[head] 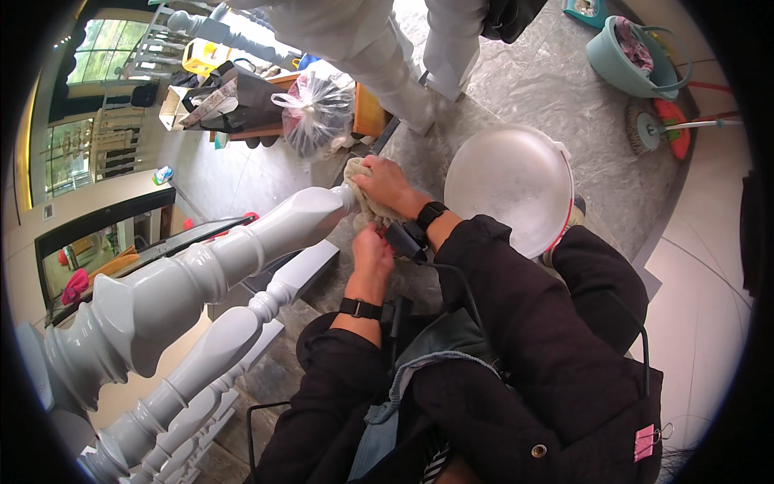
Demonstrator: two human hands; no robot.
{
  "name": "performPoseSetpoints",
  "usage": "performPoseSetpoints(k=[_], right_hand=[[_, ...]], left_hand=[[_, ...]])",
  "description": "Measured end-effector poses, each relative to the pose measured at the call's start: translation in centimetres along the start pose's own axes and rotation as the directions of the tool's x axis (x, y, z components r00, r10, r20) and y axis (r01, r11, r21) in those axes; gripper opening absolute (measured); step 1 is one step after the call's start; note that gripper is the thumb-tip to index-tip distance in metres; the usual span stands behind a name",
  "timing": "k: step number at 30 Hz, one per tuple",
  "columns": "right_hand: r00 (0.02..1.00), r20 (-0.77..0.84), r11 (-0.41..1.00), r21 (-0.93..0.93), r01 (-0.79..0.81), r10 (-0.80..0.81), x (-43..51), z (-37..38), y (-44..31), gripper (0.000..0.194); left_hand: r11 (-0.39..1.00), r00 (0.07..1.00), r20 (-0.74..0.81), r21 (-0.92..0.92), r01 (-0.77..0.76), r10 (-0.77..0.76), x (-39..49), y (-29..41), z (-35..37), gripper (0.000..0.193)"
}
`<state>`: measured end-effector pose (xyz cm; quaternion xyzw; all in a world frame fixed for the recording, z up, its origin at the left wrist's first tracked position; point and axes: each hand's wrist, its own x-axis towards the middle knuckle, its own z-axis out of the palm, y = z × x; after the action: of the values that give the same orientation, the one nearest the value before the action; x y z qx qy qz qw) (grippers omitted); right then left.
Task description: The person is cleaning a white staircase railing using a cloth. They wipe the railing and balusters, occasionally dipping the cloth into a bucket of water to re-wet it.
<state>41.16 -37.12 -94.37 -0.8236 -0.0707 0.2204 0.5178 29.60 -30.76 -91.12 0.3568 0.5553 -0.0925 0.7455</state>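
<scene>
A beige cloth [357, 172] is wrapped around the narrow lower part of a glossy white turned newel post [290, 224]. My right hand [387, 184] grips the cloth from above and presses it against the post. Close to my body, my left hand [370, 251] holds the cloth's other end with curled fingers; its fingertips are partly hidden. Both wrists wear black bands with devices attached. Right of my hands stands a white bucket [511, 187] with cloudy liquid in it.
White balusters [224, 339] line the stairs at left. A clear plastic bag [314, 112] lies by a wooden piece of furniture [369, 112]. At upper right are a teal bucket [604, 66] with a cloth inside and a brush [644, 130]. More white posts [453, 54] stand ahead.
</scene>
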Motion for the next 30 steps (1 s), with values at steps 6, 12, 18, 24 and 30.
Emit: performPoseSetpoints(k=[6,12,18,24,30], right_hand=[[0.994,0.1,0.981,-0.185,0.055,-0.037,-0.9,-1.5,0.0,0.034],[0.991,0.113,0.97,-0.223,0.092,-0.068,-4.9,-1.0,0.8,0.031],[0.994,-0.102,0.993,0.111,0.048,-0.036,-5.6,-2.4,1.6,0.032],[0.973,-0.148,0.959,0.196,0.204,-0.177,-1.4,-2.2,-1.4,0.033],[0.99,0.09,0.99,0.102,0.098,-0.108,0.4,-0.6,-1.4,0.031]], left_hand=[[0.999,0.994,-0.103,0.011,0.033,-0.032,-2.2,0.5,2.4,0.019],[0.966,0.997,-0.061,0.251,0.06,-0.046,-1.2,-0.6,0.7,0.02],[0.958,0.992,-0.042,0.259,0.124,-0.118,-1.6,-0.6,0.1,0.02],[0.997,0.998,-0.056,0.075,0.02,-0.016,-1.4,0.0,1.1,0.021],[1.0,0.996,0.094,0.002,0.006,-0.006,1.3,-1.3,-1.7,0.015]])
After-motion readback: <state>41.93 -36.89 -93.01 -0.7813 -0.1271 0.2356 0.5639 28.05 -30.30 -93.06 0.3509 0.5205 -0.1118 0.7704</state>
